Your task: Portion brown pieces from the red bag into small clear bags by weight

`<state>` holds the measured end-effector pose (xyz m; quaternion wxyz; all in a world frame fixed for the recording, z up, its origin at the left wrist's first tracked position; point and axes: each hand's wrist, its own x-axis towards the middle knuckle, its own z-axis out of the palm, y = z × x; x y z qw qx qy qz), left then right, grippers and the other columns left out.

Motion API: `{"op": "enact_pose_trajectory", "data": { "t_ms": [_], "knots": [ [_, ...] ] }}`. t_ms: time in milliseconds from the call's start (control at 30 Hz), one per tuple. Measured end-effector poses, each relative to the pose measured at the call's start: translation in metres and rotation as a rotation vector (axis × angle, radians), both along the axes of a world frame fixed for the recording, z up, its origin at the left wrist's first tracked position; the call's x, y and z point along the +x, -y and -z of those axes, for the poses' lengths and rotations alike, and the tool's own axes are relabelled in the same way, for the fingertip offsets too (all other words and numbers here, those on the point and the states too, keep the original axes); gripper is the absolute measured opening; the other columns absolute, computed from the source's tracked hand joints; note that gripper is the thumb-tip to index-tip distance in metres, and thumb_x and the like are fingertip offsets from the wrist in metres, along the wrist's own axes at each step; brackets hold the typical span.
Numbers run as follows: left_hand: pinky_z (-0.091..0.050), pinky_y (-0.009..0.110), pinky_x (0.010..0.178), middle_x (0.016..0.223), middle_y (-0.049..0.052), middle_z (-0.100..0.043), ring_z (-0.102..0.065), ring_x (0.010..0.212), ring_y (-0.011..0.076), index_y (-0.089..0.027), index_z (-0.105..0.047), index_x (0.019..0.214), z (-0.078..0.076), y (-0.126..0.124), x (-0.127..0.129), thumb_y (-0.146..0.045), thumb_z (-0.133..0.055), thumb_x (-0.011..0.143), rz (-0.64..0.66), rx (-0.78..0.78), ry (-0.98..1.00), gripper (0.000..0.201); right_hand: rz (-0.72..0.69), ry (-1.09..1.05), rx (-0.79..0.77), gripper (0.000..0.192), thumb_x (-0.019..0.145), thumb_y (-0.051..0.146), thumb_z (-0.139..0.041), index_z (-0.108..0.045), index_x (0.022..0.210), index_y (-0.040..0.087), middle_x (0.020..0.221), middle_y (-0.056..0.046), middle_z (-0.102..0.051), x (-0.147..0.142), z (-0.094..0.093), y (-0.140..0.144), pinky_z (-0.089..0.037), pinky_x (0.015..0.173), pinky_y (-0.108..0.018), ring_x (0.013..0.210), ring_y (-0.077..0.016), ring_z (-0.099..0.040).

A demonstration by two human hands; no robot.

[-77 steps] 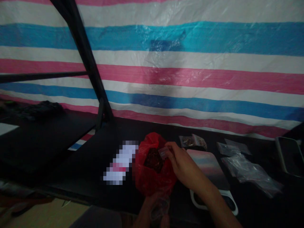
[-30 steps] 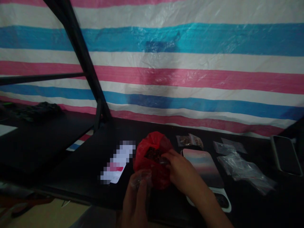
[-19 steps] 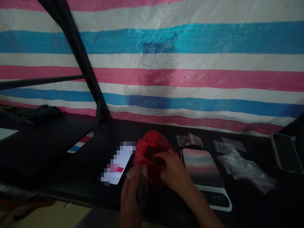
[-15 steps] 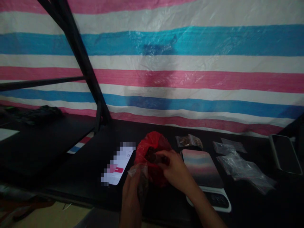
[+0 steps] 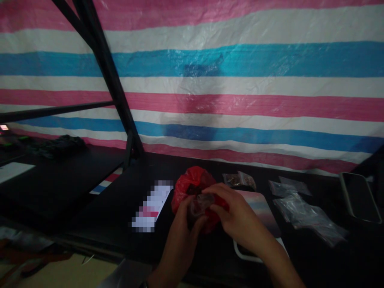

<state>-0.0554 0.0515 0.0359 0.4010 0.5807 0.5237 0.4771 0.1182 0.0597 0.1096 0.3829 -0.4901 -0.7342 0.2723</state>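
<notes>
My left hand [image 5: 183, 224] is closed around a small clear plastic bag [image 5: 198, 205] in front of the red plastic bag. My right hand [image 5: 232, 206] is at the mouth of the clear bag, with thumb and fingers pinched on its edge; whether they also hold a small piece is too dark to tell. Behind both hands, the red plastic bag [image 5: 186, 182] stands open and crumpled, with dark contents inside. A white-edged digital scale [image 5: 259, 206] lies partly under my right forearm, its display hidden.
Two small filled zip bags [image 5: 238, 180] lie beyond the scale. Flat clear bags [image 5: 306, 214] are heaped to its right, near a dark phone [image 5: 360, 196]. On the left lies a lit phone [image 5: 156, 206]. A black metal frame [image 5: 112, 80] rises before a striped tarp [image 5: 240, 84].
My right hand has come out of the red bag to the clear bag's mouth. My left hand has brought the clear bag up and right, so both hands now meet.
</notes>
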Motion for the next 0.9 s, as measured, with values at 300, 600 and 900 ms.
{"op": "enact_pose_trajectory", "data": {
  "t_ms": [300,600,900],
  "knots": [
    [-0.048,0.054,0.117,0.146,0.014,-0.067,-0.063,0.137,0.0325,-0.023,-0.061,0.139,-0.001,-0.003,0.004,-0.027,-0.064,0.092,0.034,0.054,0.02,0.047,-0.096,0.117,0.134,0.058,0.093,-0.004,-0.044,-0.074,0.129,0.029,0.134,-0.004,-0.069,-0.009,-0.01,0.009,-0.051,0.108,-0.032,0.121,-0.0171,-0.067],
    [-0.049,0.051,0.116,0.147,0.014,-0.066,-0.063,0.137,0.0329,-0.024,-0.061,0.137,0.001,-0.003,-0.004,-0.036,-0.069,0.09,0.003,0.075,0.063,0.049,0.173,0.063,0.106,0.041,0.094,0.007,-0.061,-0.07,0.131,0.023,0.13,-0.009,-0.071,-0.009,0.009,-0.012,-0.049,0.112,-0.042,0.122,-0.0236,-0.067],
    [-0.046,0.054,0.115,0.14,0.014,-0.066,-0.061,0.132,0.0337,-0.023,-0.058,0.135,-0.01,-0.005,-0.008,-0.038,-0.068,0.089,-0.242,0.175,0.065,0.049,0.005,-0.198,-0.118,0.01,0.097,0.026,-0.067,-0.075,0.102,0.025,0.102,-0.002,-0.078,-0.023,-0.001,0.008,-0.055,0.089,-0.031,0.095,-0.0189,-0.073]
  ]
}}
